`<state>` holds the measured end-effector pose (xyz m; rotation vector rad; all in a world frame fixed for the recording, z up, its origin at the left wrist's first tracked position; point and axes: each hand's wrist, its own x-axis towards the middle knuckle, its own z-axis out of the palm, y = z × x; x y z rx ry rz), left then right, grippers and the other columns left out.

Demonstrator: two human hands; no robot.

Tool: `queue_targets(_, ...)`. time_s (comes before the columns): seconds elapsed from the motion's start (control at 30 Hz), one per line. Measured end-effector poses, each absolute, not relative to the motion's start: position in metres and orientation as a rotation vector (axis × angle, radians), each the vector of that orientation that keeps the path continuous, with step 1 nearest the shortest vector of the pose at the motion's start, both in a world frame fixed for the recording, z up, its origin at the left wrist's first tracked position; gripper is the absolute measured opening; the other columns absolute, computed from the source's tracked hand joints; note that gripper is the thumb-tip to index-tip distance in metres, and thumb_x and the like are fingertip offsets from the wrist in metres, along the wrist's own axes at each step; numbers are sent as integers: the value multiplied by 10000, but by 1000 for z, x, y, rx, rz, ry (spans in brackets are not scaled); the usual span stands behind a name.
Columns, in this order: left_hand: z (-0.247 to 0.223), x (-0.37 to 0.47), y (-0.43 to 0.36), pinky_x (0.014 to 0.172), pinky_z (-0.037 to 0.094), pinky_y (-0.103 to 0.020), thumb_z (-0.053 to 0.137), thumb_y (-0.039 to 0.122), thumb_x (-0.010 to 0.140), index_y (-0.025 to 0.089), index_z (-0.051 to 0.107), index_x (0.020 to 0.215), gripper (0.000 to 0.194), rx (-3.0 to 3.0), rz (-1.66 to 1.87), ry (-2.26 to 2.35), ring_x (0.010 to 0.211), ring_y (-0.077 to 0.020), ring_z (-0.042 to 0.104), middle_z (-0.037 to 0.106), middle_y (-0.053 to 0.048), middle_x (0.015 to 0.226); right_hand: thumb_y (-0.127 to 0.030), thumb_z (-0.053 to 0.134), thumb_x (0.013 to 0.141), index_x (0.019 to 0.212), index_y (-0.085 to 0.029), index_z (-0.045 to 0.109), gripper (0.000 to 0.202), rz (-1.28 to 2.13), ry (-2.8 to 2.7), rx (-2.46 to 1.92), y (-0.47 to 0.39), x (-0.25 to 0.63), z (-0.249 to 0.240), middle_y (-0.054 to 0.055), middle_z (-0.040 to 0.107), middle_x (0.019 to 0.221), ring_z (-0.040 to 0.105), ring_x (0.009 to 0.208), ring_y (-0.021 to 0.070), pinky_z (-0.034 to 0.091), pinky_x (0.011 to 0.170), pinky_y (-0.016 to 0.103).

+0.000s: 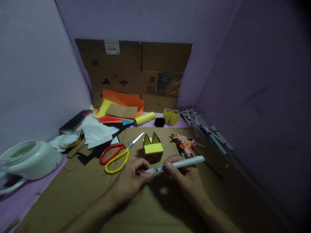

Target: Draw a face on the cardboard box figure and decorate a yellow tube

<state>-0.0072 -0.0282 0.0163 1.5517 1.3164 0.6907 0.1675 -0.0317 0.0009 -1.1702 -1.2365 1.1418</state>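
My right hand [183, 171] grips a white marker [189, 161] with a blue front end, held tilted over the cardboard. Its blue tip points left, at or very near a small pale blue-white piece [151, 170] pinched in the fingers of my left hand [131, 176]. Whether this piece is the marker's cap I cannot tell. Just beyond my hands stands a small cardboard box with a yellow top [153, 148] and two dark-edged pointed ears. Scissors [126, 151] with one red and one yellow handle lie open beside my left hand.
A white teapot-like vessel [46, 160] stands at left, near white paper [97, 131] and a round lid [69, 139]. Yellow rolls [145, 118], a black fuzzy ball [159, 122] and coloured sheets [123, 97] lie behind. Pencils in a patterned pouch [185, 144] and paper sticks [213, 139] lie right.
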Motion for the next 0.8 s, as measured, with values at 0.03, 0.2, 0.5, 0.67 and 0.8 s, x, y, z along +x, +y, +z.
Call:
queue_targets(0.03, 17, -6, -29, 543, 346, -238, 548, 355, 703, 180, 554, 740, 179, 1534, 703, 1310, 599, -124, 451, 514, 28, 666, -427, 687, 704, 659, -172, 633, 265, 1147, -1237, -1167, -32, 167, 1, -12, 541, 509, 468, 494, 122, 350, 477, 241)
queue_targets(0.2, 19, -6, -30, 527, 334, -232, 601, 352, 667, 177, 594, 711, 180, 1477, 745, 1273, 578, -116, 430, 516, 36, 630, -387, 724, 683, 654, -176, 651, 225, 1184, -1229, -1135, -33, 162, -1, -17, 552, 533, 463, 502, 113, 359, 474, 231)
queue_targets(0.5, 4, -5, -32, 359, 298, -199, 591, 426, 720, 186, 551, 747, 244, 1374, 810, 1246, 351, -81, 389, 500, 74, 472, -405, 806, 631, 726, -172, 724, 264, 1327, -1155, -1157, -34, 169, -3, 6, 643, 573, 569, 511, 142, 477, 479, 252)
queue_targets(0.67, 0, -10, -40, 560, 439, -251, 620, 316, 774, 177, 686, 746, 156, 1603, 919, 1259, 581, -141, 589, 671, -13, 644, -442, 830, 617, 740, -158, 697, 337, 1490, -973, -1076, -36, 161, -9, -38, 585, 502, 538, 438, 113, 484, 441, 235)
queue_targets(0.8, -1, -11, -43, 578, 472, -251, 558, 238, 852, 197, 722, 776, 186, 1889, 1037, 1221, 604, -154, 655, 730, -26, 678, -456, 860, 581, 725, -140, 678, 392, 1597, -848, -972, -34, 153, -13, -44, 570, 484, 515, 424, 87, 473, 435, 210)
